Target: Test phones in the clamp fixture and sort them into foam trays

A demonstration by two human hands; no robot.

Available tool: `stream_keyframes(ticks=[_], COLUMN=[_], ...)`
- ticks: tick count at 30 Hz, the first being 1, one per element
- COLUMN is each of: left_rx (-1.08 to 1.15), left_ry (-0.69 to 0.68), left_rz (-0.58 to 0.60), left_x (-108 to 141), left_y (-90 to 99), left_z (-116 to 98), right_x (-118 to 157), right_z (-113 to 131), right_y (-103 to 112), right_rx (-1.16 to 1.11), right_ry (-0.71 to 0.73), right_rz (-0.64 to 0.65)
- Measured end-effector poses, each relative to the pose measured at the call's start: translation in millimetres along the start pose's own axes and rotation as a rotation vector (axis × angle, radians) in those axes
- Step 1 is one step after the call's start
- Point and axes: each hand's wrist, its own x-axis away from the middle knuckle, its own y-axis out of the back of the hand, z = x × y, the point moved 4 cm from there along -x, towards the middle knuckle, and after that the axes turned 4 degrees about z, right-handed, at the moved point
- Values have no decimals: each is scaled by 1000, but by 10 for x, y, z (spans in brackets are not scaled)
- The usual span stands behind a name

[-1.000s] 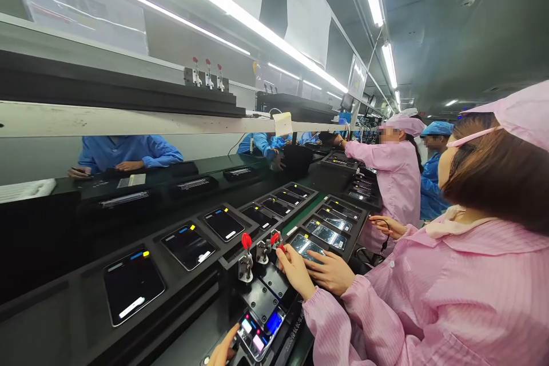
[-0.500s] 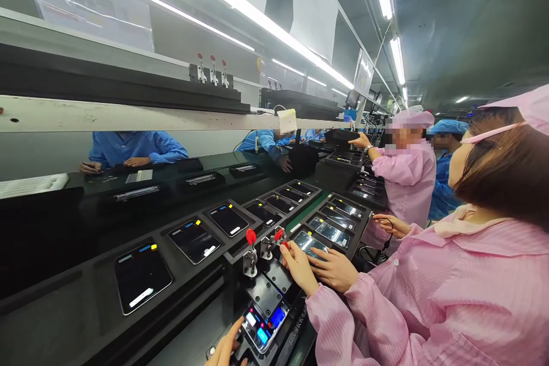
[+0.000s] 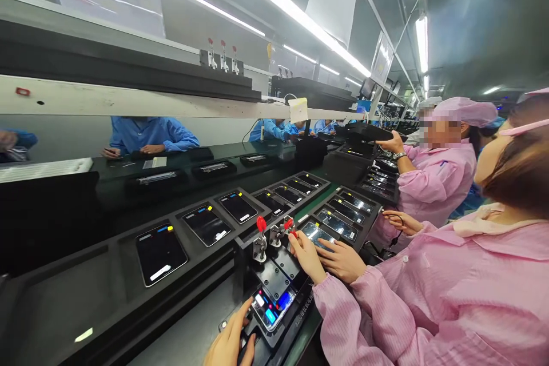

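Red clamps [image 3: 259, 246] are standing upright at the jig's [image 3: 274, 336] far end; co-worker's hands [image 3: 306, 254] are crowding its right. Shelf [image 3: 150, 104] is overhanging. Gray surface [image 3: 180, 320] is leaving room between left tray [image 3: 109, 274] and jig; green strip [image 3: 316, 204] is separating trays.

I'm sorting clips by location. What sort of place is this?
Probably an electronics factory, on a phone assembly or testing line. Phones lie in rows of black trays, a fixture with red-tipped clamps stands beside them, and workers wear pink caps and smocks.
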Motion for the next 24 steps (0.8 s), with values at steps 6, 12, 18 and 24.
stream_keyframes(ticks=[6, 12, 18, 24], left_rx=[2, 5, -44, -134], left_ry=[26, 44, 38, 42], left_rz=[76, 87, 187, 222], left_x=[5, 7, -8, 43], left_y=[46, 69, 153, 335], left_z=[-47, -70, -167, -264], right_x=[21, 100, 118, 68], right_z=[-244, -580, -242, 241], right_y=[347, 884, 452, 158], right_rx=[38, 250, 79, -6], right_ry=[15, 219, 189, 195], right_rz=[100, 329, -58, -156])
